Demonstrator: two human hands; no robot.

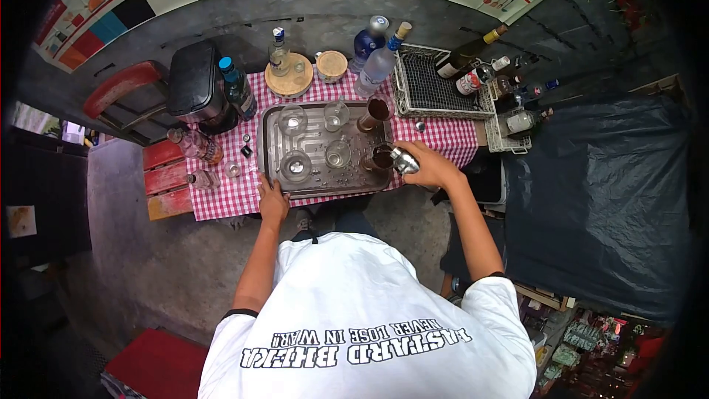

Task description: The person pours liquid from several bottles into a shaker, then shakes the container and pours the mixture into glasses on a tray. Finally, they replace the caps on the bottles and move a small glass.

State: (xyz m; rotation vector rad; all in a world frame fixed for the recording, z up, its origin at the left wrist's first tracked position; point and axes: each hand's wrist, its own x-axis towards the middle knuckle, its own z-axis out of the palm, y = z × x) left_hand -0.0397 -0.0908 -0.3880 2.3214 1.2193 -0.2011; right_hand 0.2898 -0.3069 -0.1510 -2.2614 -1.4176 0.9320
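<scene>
small shiny metal jigger (404, 160), tipped over dark glass (382, 157)

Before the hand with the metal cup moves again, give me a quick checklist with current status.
1. Right hand grips metal cup: ok.
2. Cup tilted at the dark-filled glass: ok.
3. Left hand rests at tray edge: ok.
4. Second dark glass upright: ok.
5. Four clear glasses on tray upright: ok.
6. Liquid left in cup: cannot tell.
</scene>
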